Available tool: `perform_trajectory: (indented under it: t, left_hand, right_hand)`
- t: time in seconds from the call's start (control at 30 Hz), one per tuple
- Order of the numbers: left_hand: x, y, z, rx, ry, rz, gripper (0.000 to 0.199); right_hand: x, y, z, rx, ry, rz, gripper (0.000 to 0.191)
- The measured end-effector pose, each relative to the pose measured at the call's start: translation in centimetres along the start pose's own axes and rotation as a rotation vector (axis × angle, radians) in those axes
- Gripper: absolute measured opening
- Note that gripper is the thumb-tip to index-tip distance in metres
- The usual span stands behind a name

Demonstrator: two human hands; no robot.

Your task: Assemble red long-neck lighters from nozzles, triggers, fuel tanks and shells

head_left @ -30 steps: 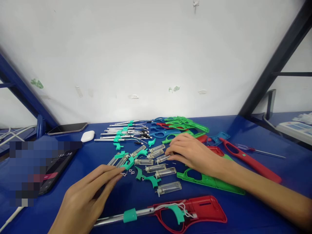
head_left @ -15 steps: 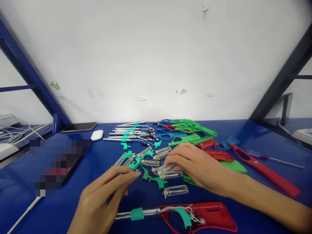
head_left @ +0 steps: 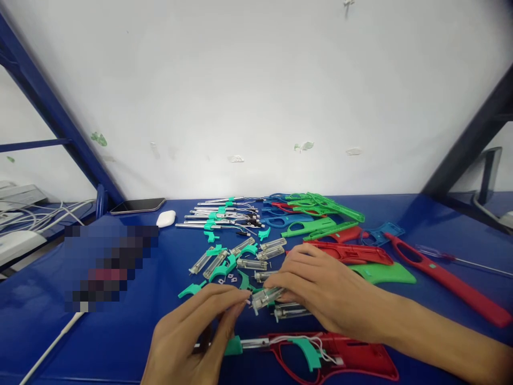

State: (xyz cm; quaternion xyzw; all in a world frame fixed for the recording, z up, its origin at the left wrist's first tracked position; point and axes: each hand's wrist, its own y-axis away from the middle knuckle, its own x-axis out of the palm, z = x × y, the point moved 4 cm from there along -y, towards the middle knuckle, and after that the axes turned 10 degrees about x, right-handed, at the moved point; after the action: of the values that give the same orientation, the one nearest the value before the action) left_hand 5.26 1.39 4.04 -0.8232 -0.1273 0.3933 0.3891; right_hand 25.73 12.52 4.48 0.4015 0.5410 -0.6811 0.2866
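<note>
My right hand is closed round a clear lighter fuel tank, its valve end pointing left. My left hand pinches a tiny whitish plastic piece between thumb and fingertips, right beside the tank's valve; whether they touch I cannot tell. Below both hands lies a red lighter shell half holding a metal tube, white wires and a green trigger. More clear tanks, green triggers and several tiny whitish pieces lie just beyond.
Metal tube assemblies with wires lie in a row at the back. Green shell halves, a red shell and a screwdriver lie to the right. A phone, a white case and a blurred-out object are at left.
My left hand has moved right from the tiny pieces, and one now shows in its pinch. My right hand has brought the fuel tank down and left toward it. The view has shifted slightly.
</note>
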Motion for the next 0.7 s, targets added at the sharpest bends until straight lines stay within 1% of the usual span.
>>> perform_trajectory:
  t: [0.1,0.27,0.37,0.57,0.63,0.7]
  left_hand:
    - [0.1,0.0,-0.2,0.008,0.002,0.007,0.024]
    - [-0.1,-0.2,-0.3,-0.022,-0.001,-0.006,0.02]
    - [-0.2,-0.1,0.2,-0.084,0.054,-0.004,0.018]
    - [-0.4,0.3,1.1,-0.269,0.185,0.049,0.012]
    - [-0.6,0.4,1.2,-0.282,0.2,0.052,0.013]
    - [-0.7,0.6,1.2,-0.265,0.205,0.052,0.016]
  right_hand:
    - [0.0,0.0,0.0,0.008,0.004,0.009,0.02]
    - [-0.3,0.0,0.2,0.003,-0.011,0.01,0.026]
    - [-0.4,0.1,0.2,-0.006,-0.02,0.002,0.027]
    - [-0.3,0.1,0.0,-0.006,-0.021,-0.003,0.028]
    - [-0.2,0.2,-0.1,-0.003,-0.021,-0.002,0.027]
    - [-0.2,0.2,-0.1,0.0,-0.019,-0.004,0.027]
